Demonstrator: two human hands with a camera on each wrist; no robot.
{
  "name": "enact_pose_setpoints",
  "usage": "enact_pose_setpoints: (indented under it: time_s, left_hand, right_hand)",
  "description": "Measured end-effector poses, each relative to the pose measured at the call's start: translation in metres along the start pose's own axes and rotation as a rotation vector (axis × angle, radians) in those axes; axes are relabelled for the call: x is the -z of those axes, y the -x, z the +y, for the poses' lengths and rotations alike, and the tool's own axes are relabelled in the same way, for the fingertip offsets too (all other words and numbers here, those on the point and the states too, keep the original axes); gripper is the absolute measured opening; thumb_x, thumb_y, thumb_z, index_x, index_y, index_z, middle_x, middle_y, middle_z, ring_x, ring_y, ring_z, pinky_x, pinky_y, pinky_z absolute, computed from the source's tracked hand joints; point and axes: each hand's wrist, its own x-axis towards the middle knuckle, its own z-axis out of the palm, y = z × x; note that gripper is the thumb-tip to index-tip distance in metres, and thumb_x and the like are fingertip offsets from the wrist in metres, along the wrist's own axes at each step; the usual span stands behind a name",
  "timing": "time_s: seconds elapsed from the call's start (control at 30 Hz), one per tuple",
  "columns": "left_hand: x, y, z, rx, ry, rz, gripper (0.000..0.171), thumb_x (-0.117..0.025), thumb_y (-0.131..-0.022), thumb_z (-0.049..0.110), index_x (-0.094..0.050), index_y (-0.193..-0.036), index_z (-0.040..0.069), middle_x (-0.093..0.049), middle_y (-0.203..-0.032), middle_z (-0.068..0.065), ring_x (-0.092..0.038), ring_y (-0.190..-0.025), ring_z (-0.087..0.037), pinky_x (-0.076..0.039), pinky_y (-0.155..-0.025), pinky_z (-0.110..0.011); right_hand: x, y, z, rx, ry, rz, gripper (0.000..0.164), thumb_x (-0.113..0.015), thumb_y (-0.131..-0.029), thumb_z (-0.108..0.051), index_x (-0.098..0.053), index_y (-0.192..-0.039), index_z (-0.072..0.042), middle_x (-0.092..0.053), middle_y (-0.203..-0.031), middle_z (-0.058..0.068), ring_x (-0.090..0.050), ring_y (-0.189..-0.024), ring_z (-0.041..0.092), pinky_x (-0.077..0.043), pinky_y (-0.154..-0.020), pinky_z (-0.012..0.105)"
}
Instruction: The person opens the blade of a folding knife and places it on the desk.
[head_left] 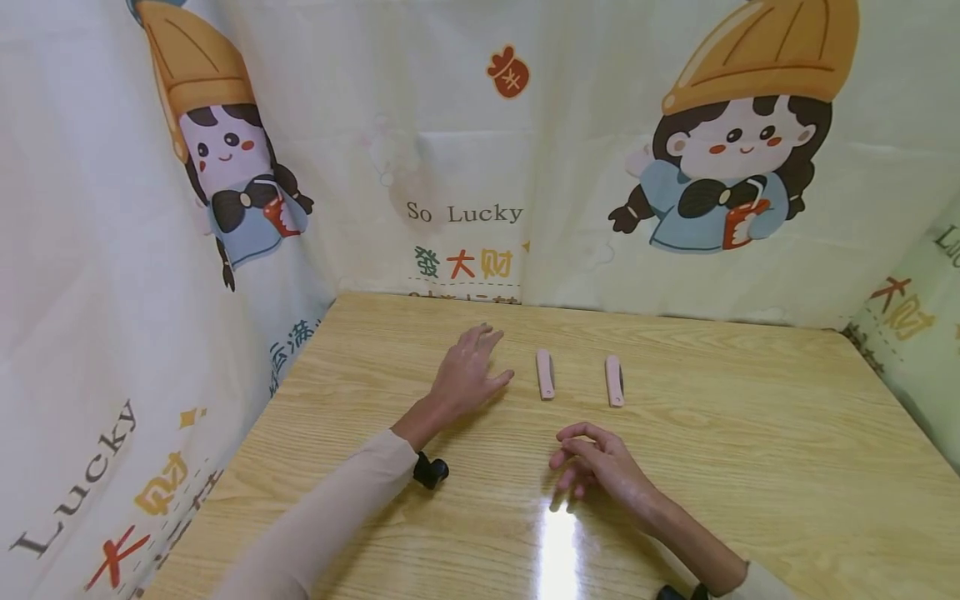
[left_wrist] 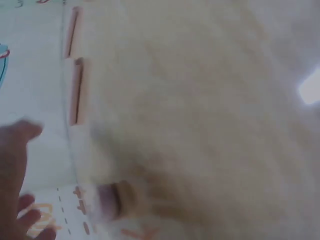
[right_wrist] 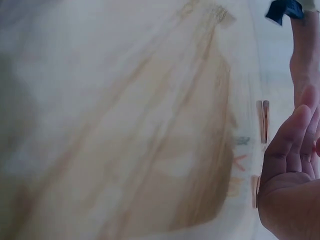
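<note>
Two slim pink folding knives, by their look, lie side by side on the wooden table: the left knife and the right knife, each with a small hole at its near end. My left hand is left of the left knife, fingers spread and holding nothing. Nearer to me, my right hand hovers below the knives with loosely bent fingers and nothing in them. In the left wrist view both knives show beyond the left hand. The right hand partly covers one knife in the right wrist view.
The wooden table meets a printed curtain along its back edge, and more curtain hangs at both sides. A small black wrist camera sits by my left cuff. Light glares off the table's front.
</note>
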Motion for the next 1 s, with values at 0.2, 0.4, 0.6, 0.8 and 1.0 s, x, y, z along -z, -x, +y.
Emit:
enact_pose_setpoints:
  time_s: [0.2, 0.4, 0.6, 0.8, 1.0]
  left_hand:
    - [-0.007, -0.02, 0.013, -0.06, 0.159, -0.245, 0.097, -0.076, -0.09, 0.047, -0.024, -0.162, 0.009, -0.025, -0.165, -0.012, -0.016, -0.152, -0.033, -0.027, -0.116, -0.05]
    - [-0.02, -0.029, 0.029, -0.083, 0.229, -0.412, 0.111, -0.082, -0.083, 0.049, -0.018, -0.162, 0.007, -0.02, -0.167, -0.01, -0.005, -0.154, -0.027, -0.021, -0.118, -0.045]
    - [-0.027, -0.03, 0.038, -0.004, 0.28, -0.468, 0.108, -0.083, -0.083, 0.039, -0.017, -0.163, 0.008, -0.019, -0.167, -0.009, -0.006, -0.154, -0.023, -0.02, -0.119, -0.04]
    - [-0.028, -0.027, 0.042, 0.015, 0.294, -0.47, 0.105, -0.082, -0.086, 0.034, -0.017, -0.163, 0.008, -0.024, -0.165, -0.01, -0.023, -0.15, -0.023, -0.026, -0.117, -0.036]
    - [-0.027, -0.025, 0.041, -0.016, 0.267, -0.441, 0.108, -0.086, -0.082, 0.037, -0.019, -0.162, 0.008, -0.032, -0.159, -0.011, -0.04, -0.139, -0.021, -0.036, -0.111, -0.035]
  right_hand:
    - [-0.003, 0.0, -0.001, 0.013, -0.014, -0.043, 0.039, -0.053, -0.107, -0.019, -0.05, -0.127, 0.014, -0.072, -0.1, 0.013, -0.07, -0.074, 0.018, -0.054, -0.062, 0.027]
    - [-0.005, 0.001, -0.001, -0.005, -0.015, -0.084, 0.04, -0.051, -0.108, -0.02, -0.05, -0.129, 0.014, -0.072, -0.105, 0.014, -0.071, -0.079, 0.019, -0.055, -0.066, 0.028]
    - [-0.002, 0.0, -0.007, 0.012, 0.005, -0.082, 0.042, -0.053, -0.108, -0.022, -0.05, -0.129, 0.014, -0.072, -0.108, 0.014, -0.071, -0.081, 0.021, -0.055, -0.069, 0.03]
    - [-0.001, -0.002, -0.011, -0.004, 0.022, -0.027, 0.039, -0.053, -0.108, -0.022, -0.054, -0.126, 0.012, -0.071, -0.106, 0.014, -0.07, -0.084, 0.023, -0.056, -0.069, 0.032]
    - [0.003, -0.006, -0.012, -0.026, 0.131, 0.149, 0.037, -0.053, -0.108, -0.024, -0.058, -0.123, 0.009, -0.068, -0.114, 0.016, -0.066, -0.091, 0.025, -0.055, -0.071, 0.034]
